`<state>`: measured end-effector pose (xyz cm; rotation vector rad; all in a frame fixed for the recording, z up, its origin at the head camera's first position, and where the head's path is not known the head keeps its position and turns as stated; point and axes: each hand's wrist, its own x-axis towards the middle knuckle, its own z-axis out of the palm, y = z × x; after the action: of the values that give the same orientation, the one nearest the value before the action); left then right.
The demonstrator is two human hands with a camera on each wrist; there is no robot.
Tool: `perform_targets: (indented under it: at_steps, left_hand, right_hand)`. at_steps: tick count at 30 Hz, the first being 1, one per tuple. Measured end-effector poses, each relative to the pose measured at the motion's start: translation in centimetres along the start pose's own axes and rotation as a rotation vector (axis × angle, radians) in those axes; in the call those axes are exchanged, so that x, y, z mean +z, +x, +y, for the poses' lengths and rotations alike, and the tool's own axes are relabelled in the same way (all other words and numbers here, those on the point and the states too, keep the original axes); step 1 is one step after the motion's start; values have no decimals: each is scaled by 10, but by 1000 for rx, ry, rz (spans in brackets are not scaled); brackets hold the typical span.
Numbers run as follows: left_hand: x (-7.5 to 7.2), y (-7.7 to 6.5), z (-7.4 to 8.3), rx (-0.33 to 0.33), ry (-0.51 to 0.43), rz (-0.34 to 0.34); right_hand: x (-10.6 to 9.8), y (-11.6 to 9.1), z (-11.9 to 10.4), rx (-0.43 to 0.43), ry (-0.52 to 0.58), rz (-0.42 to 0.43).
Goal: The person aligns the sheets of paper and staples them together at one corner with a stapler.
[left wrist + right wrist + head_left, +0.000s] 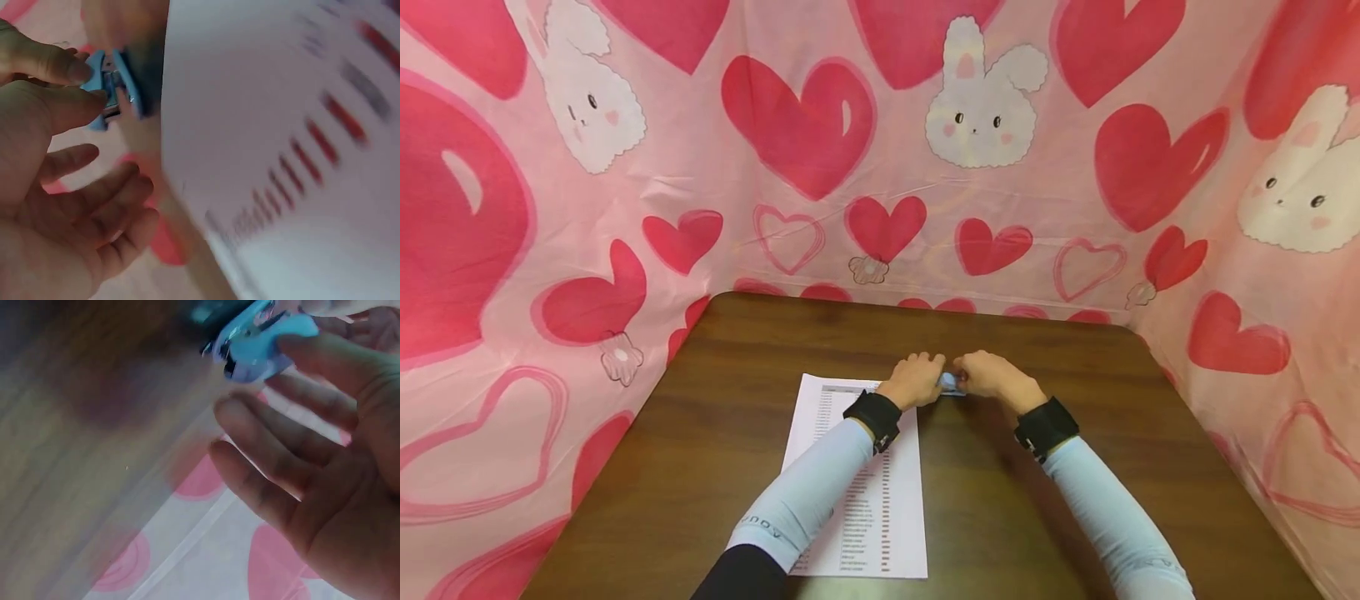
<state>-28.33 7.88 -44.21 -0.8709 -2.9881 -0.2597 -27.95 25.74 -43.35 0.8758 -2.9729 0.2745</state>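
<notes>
A small light-blue stapler [950,383] is between the two hands, close over the table near the paper's top right corner. In the left wrist view, metal parts show between the stapler's [112,90] two blue halves. My left hand [916,379] pinches it from the left, the lower fingers loosely bent away. From the right, my right hand [996,377] pinches the stapler [265,347], its remaining fingers spread below in the right wrist view. A printed sheet of paper [906,500] lies flat under the left forearm, with rows of text and a column of red marks.
The brown wooden table [760,342] has rounded far corners. A pink cloth [850,217] with hearts and rabbits hangs behind it and along both sides. Black straps [1047,427] circle the wrists, over light-blue sleeves.
</notes>
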Motion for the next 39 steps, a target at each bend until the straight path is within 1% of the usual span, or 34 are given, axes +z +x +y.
perform_targets:
  at_steps: [1, 3, 5, 6, 7, 9, 11, 13, 15, 17, 19, 21, 23, 25, 27, 28, 30, 32, 34, 36, 39]
  left_hand:
    - [-1, -5, -2, 2, 6, 11]
    - [-7, -17, -6, 4, 16, 32]
    - [-17, -34, -11, -2, 40, 47]
    - [-21, -43, -14, -8, 60, 49]
    - [-25, -54, -17, -17, 78, 46]
    - [-32, -74, -23, -49, 96, 7]
    - [-36, -94, -30, -99, 109, -62]
    - [-36, -109, -37, -148, 80, -136]
    - [-35, -118, -42, -184, 40, -205]
    - [-30, -123, -46, -210, -10, -248]
    - [-25, -127, -50, -213, -42, -270]
    - [-21, -130, -52, -219, -63, -263]
    - [-22, -132, -54, -222, -67, -239]
    - [-29, -133, -55, -224, -63, -207]
    - [-42, -132, -55, -250, -88, -170]
    - [-49, -131, -56, -265, -97, -144]
    - [-64, -129, -58, -303, -118, -85]
    - [-74, -129, -61, -349, -138, -34]
    - [-78, -131, -64, -378, -129, -14]
    - [-75, -135, -65, -387, -117, -25]
    - [-67, -139, -65, -385, -121, -37]
  right_hand:
    - [-8, 4, -5, -15, -51, 11]
    - [-10, 4, -14, -42, -46, 89]
    - [-7, 1, -30, -105, -37, 196]
    - [-3, 0, -41, -133, -33, 237]
    - [0, -2, -51, -176, -39, 256]
    - [8, -7, -71, -251, -70, 230]
    - [18, -10, -89, -305, -118, 162]
    - [27, -14, -100, -310, -156, 84]
    - [35, -17, -105, -271, -195, 33]
    - [40, -19, -107, -226, -211, 7]
    - [43, -20, -107, -197, -215, 2]
    - [44, -19, -108, -174, -202, -10]
    - [40, -16, -111, -157, -184, -34]
    - [30, -11, -114, -145, -179, -42]
    - [16, -5, -117, -125, -168, -21]
    - [8, -2, -118, -114, -160, 13]
    - [-5, 4, -122, -66, -139, 100]
    - [-11, 9, -127, -2, -116, 180]
    - [-10, 11, -134, 54, -110, 204]
    - [-5, 10, -142, 92, -116, 172]
    - [7, 8, -154, 115, -122, 123]
